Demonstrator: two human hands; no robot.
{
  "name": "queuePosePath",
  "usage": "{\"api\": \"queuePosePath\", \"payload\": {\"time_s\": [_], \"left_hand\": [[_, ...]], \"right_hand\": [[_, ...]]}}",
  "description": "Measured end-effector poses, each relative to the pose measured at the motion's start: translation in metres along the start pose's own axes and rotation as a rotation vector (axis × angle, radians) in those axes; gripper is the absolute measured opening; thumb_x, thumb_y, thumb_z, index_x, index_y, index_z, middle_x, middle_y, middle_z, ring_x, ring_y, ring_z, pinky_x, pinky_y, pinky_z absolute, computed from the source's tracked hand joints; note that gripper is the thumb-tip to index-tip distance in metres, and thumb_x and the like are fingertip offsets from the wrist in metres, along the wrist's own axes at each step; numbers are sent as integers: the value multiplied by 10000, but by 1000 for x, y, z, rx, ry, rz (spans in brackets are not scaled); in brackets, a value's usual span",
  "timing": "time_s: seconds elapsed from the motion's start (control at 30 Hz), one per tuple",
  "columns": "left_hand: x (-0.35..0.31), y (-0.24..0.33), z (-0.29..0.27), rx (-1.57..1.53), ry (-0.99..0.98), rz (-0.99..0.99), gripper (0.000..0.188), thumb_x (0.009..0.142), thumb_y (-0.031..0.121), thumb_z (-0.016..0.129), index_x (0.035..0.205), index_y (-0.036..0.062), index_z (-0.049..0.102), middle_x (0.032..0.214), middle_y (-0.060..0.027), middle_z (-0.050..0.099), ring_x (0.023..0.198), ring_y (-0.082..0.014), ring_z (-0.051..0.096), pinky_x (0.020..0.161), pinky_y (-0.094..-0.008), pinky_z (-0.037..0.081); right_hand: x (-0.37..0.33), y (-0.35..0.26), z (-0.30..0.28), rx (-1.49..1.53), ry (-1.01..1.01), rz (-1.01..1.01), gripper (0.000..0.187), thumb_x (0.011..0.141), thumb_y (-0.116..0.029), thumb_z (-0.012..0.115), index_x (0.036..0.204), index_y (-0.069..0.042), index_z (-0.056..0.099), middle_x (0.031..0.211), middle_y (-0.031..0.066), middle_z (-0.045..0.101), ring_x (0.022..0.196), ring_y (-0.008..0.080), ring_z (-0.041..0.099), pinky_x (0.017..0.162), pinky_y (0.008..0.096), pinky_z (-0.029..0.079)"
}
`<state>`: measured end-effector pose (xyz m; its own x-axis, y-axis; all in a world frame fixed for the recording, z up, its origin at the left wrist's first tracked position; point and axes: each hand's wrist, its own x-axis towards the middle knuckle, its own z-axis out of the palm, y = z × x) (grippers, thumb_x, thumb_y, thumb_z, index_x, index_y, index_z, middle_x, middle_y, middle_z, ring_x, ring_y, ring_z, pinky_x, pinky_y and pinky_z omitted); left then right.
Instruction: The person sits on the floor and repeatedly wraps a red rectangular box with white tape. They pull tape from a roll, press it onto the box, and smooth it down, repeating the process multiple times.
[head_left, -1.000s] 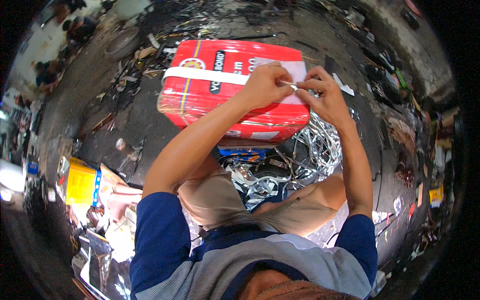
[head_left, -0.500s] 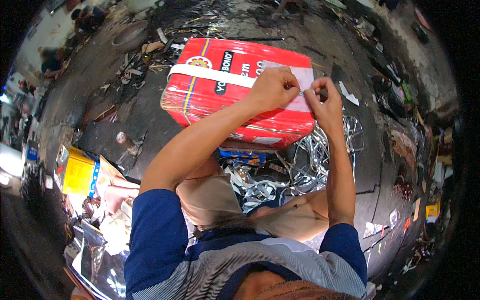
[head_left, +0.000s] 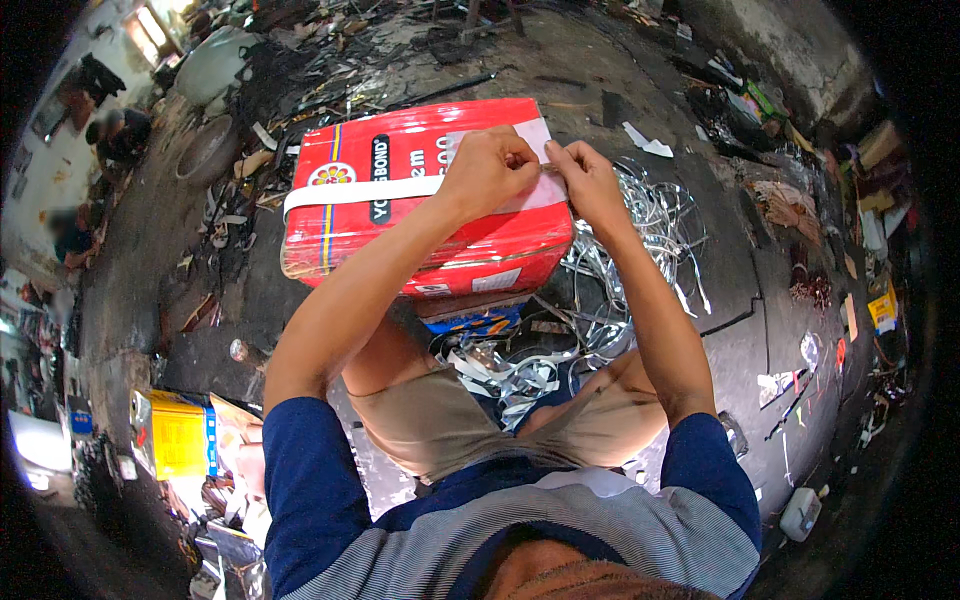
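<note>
Head view: shows a red box (head_left: pixel 480 248) in the upper half of the frame, a little left of centre, with a blue box (head_left: pixel 470 325) just below its near side. Shows a white strip (head_left: pixel 360 192) laid across the red top, running from the left edge to the left hand (head_left: pixel 490 175), just below a flower emblem (head_left: pixel 332 176). Places that hand near the right end of the box, with fingers curled inward over a pale label (head_left: pixel 530 130). Places the right hand (head_left: pixel 590 188) just beside, at the box's right edge, with thumb and forefinger close together, toward the left fingertips. Cannot tell either hand's exact grasp: too small and partly covered between the fingertips to make out.

Shows silver strips (head_left: pixel 600 275) tangled right of the box and down between bent legs in tan shorts (head_left: pixel 430 410). Takes in a yellow tin (head_left: pixel 180 435) at lower left, a white scrap (head_left: pixel 648 140) at upper right and a white block (head_left: pixel 800 513) at lower right. Includes two people (head_left: pixel 122 135), small and dim, at upper left.
</note>
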<state>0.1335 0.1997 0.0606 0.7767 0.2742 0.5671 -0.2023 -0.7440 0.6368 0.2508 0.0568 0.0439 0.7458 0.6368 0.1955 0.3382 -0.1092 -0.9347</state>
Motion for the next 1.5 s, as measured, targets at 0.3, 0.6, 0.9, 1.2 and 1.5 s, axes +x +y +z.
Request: {"api": "queuePosePath", "payload": {"time_s": [0.3, 0.6, 0.9, 1.2, 1.5], "left_hand": [[-5, 0, 17, -135, 52, -3, 92, 790, 82, 732, 830, 0, 741, 757, -75, 664, 646, -132, 618, 594, -274, 482], [6, 2, 21, -142, 35, -8, 82, 797, 80, 733, 833, 6, 739, 771, -59, 671, 669, -109, 624, 605, -252, 482], [3, -6, 19, -24, 2, 55, 55, 786, 18, 727, 841, 14, 730, 822, -52, 682, 725, -96, 642, 649, -247, 535], [8, 0, 18, -109, 5, -114, 73, 799, 19, 724, 869, 6, 740, 825, -44, 701, 722, -81, 630, 630, -229, 513], [8, -5, 19, 35, -22, 37, 148, 766, -41, 737, 853, 76, 708, 846, -54, 675, 746, -144, 650, 608, -229, 534]], "right_hand": [[-19, 15, 6, 854, -130, 345, 267, 962, -285, 663, 795, -153, 501, 652, -64, 443, 439, 18, 335, 349, 191, 209], [3, 3, -17, 580, -166, 427, 494, 926, -628, 564, 825, -145, 535, 664, -28, 489, 508, 76, 429, 426, 248, 309], [46, 19, 11, -223, 120, -140, 293, 929, -240, 539, 925, 21, 672, 934, 250, 690, 902, 430, 661, 813, 455, 516], [16, 185, 55, -127, 190, 99, 256, 898, -180, 543, 916, 34, 681, 925, 259, 683, 894, 413, 663, 799, 442, 511], [-37, 327, 80, -445, 67, 357, 216, 858, -142, 548, 823, 33, 669, 940, 242, 687, 930, 442, 650, 856, 507, 514]]}}
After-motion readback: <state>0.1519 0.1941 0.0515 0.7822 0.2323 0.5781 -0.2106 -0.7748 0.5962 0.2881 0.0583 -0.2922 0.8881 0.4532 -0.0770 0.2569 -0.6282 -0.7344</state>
